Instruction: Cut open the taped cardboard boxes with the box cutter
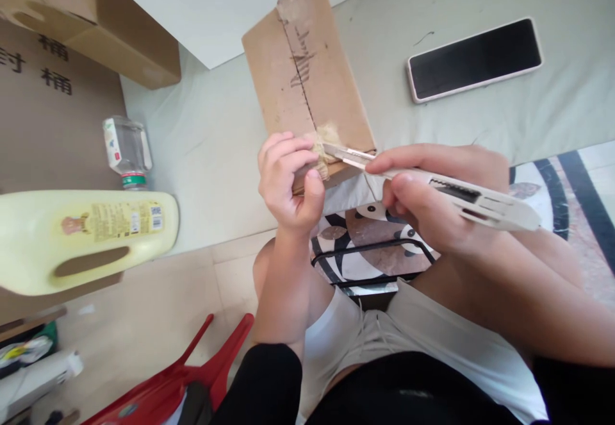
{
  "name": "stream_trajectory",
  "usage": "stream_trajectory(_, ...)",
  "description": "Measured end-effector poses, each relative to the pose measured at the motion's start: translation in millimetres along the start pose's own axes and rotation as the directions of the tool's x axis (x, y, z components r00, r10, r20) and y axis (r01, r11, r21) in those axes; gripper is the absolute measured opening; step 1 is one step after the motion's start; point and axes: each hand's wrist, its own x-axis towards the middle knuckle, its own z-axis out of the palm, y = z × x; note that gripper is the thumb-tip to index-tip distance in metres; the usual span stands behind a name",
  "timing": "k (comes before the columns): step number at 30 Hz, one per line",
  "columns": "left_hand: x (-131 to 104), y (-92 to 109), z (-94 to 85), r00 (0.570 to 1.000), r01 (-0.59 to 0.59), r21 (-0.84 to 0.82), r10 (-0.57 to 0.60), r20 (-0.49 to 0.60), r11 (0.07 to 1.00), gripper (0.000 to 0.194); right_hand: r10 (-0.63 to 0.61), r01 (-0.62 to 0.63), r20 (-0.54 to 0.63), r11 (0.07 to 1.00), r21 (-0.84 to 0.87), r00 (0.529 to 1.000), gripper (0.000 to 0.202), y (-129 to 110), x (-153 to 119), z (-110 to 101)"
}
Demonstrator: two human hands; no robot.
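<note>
At the near edge of the table (216,156), we are clasping a cardboard box (314,72) in our left hand (284,178) and a utility knife (473,197) in our right hand (435,220), blade (335,151) meeting tape (329,133).

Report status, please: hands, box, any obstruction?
Right hand: grips utility knife, blade at taped end of box.
Left hand: holds that end, fingers near blade.
Phone: apart, rightward.
</note>
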Motion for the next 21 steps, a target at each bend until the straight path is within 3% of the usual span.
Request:
stream_trajectory(4,-1.3,-0.3,-2.8,0.999,0.042,-0.064,-0.04,0.024,0.997,0.015,-0.029,0.029,0.01,0.999,0.02,1.0,0.018,3.0,1.0,3.5)
stream_trajectory(10,-1.9,-0.5,-3.3,0.995,0.092,0.011,-0.092,0.044,0.996,0.023,-0.054,0.054,-0.009,0.998,-0.029,0.999,0.019,0.9,0.4,1.8)
stream_trajectory(21,1.4,-3.3,-6.1,0.995,0.005,-0.09,0.004,0.1,0.996,0.026,-0.05,0.049,0.011,0.997,0.066,0.999,0.017,5.4,-1.9,4.1)
